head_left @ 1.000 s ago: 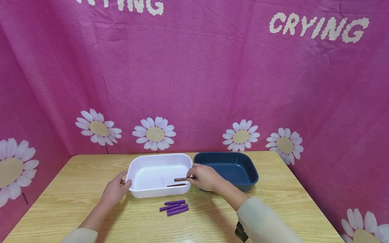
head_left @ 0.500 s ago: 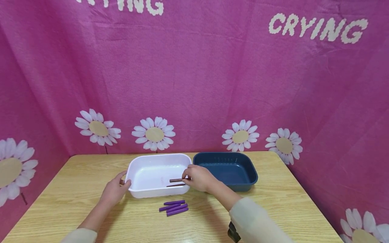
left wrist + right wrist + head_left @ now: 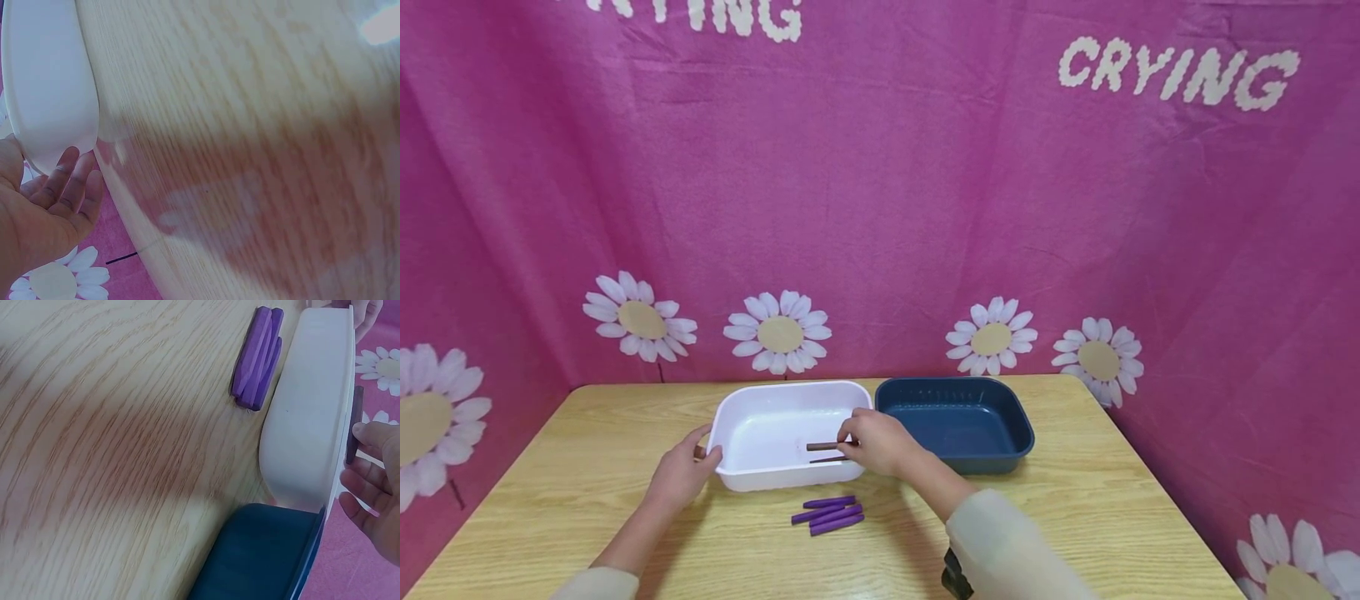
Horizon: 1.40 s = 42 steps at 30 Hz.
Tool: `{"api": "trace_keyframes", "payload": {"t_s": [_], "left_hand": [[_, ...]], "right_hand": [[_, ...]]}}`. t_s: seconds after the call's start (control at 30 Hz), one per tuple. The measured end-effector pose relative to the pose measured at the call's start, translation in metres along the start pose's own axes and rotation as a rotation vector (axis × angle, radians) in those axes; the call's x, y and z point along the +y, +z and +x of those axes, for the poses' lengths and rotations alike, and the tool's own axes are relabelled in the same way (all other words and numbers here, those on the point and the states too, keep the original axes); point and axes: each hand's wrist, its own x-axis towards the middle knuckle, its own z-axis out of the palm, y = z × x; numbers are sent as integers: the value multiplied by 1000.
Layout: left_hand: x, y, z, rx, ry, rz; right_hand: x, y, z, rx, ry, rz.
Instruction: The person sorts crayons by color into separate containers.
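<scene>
My right hand [image 3: 880,442] pinches a slim brown crayon [image 3: 820,447] over the near right part of a white plastic basin [image 3: 790,478]. In the right wrist view the same crayon [image 3: 355,425] shows between thumb and fingers, above the basin's rim. A second brown crayon [image 3: 826,459] lies inside by the near wall, its right end hidden behind the hand. My left hand [image 3: 683,472] holds the basin's left end. In the left wrist view its fingers [image 3: 65,187] lie against the outer wall, with the thumb at the rim.
Several purple crayons [image 3: 837,521] lie bunched on the wooden table [image 3: 760,558] in front of the white basin. A dark blue basin [image 3: 992,463] stands right beside it on the right. Behind the table hangs a pink cloth [image 3: 880,208] with daisies.
My right hand has moved left with the brown crayon, farther over the white basin. The left hand stays at the basin's left end, and the purple crayons have not moved.
</scene>
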Motion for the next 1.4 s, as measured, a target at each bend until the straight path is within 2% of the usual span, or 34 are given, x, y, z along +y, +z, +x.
{"api": "trace_keyframes", "payload": {"t_s": [0.4, 0.73, 1.0, 1.23, 1.4], "left_hand": [[0, -1, 1, -6, 3, -2], [-1, 0, 1, -3, 2, -11], [-1, -1, 1, -6, 1, -12], [0, -1, 2, -14, -13, 1], [0, -1, 1, -18, -16, 5]], "right_hand": [[-7, 7, 13, -36, 69, 4], [-12, 10, 15, -13, 87, 18], [-6, 2, 9, -4, 108, 22], [5, -9, 4, 41, 92, 3], [14, -15, -2, 41, 84, -3]]}}
